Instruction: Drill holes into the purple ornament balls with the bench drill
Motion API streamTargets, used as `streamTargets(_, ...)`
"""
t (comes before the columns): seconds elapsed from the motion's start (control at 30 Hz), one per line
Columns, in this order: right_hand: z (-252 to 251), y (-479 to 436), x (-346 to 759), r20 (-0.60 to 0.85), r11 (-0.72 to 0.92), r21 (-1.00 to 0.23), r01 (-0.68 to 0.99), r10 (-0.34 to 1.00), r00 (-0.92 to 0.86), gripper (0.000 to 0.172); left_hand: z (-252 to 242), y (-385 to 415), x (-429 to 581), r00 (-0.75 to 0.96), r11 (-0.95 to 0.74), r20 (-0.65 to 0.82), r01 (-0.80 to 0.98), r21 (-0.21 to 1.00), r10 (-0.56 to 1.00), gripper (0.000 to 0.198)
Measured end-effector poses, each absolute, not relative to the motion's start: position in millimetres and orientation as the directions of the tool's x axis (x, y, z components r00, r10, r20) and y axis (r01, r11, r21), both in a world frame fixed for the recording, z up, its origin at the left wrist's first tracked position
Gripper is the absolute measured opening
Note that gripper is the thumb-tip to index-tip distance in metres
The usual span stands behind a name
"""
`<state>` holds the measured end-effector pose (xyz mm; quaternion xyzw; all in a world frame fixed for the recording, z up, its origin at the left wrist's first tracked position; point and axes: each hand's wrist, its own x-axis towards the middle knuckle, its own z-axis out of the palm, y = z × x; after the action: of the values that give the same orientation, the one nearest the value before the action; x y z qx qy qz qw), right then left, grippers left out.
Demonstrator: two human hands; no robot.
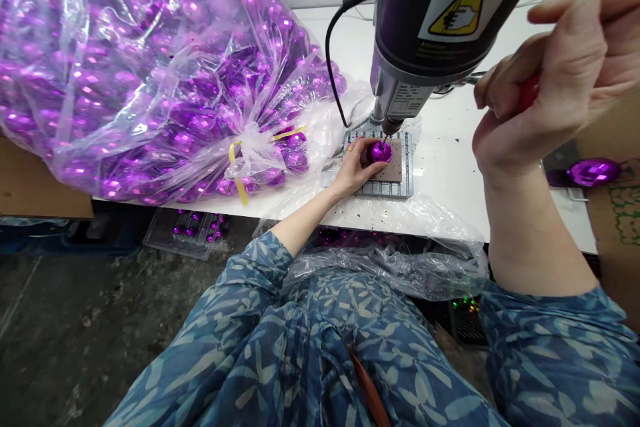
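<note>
My left hand (pixel 356 165) holds a shiny purple faceted ball (pixel 381 151) between thumb and fingers. The ball rests on a brown block (pixel 391 172) lying on the grey metal base (pixel 408 180) of a drill press (pixel 425 27). Directly above, the drill chuck (pixel 393 125) points down, its bit meeting the top of the ball; whether it has gone in I cannot tell. Raised at the right, my right hand (pixel 565 73) is closed around the red-knobbed feed lever (pixel 529 92) of the press, most of the knob hidden by my fingers.
A big clear bag (pixel 165 73) full of purple balls, tied with yellow ribbon, fills the table's left. Another purple ball (pixel 594 172) sits at the right by a cardboard box (pixel 620 213). Plastic sheeting (pixel 400 267) hangs over the front edge. A clear tray (pixel 185 233) with small purple balls lies below.
</note>
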<state>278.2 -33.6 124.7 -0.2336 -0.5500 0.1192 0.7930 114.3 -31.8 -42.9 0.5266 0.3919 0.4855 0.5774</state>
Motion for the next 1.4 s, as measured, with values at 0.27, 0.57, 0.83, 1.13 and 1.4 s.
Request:
streamTargets(0.27,113.2,-34.7,272.7,0.838,0.876,-0.456,0.159,0.363,0.407,0.054,-45.7,-31.0,113.6,0.244,-0.020,0.055,-0.146,0.989,0.968,0.049)
streamTargets(0.57,94.5,-38.2,274.1,0.823,0.833,-0.495,0.248,0.357,0.442,0.041,-45.2,-32.7,113.6,0.243,-0.053,0.076,-0.101,0.993,0.967,0.046)
streamTargets(0.83,77.2,-26.0,278.5,0.881,0.900,-0.358,0.248,0.237,0.409,0.033,-44.3,-32.7,112.7,0.240,-0.071,0.091,-0.092,0.993,0.966,0.048)
streamTargets(1.13,58.1,-15.5,296.1,0.941,0.935,-0.231,0.270,0.145,0.304,0.031,-75.8,-18.1,112.2,0.295,-0.349,0.288,0.178,0.920,0.911,0.052)
streamTargets(1.4,46.6,-13.9,299.9,0.970,0.946,-0.155,0.284,0.092,0.223,0.026,-76.1,-18.5,112.2,0.296,-0.388,0.317,0.225,0.894,0.901,0.049)
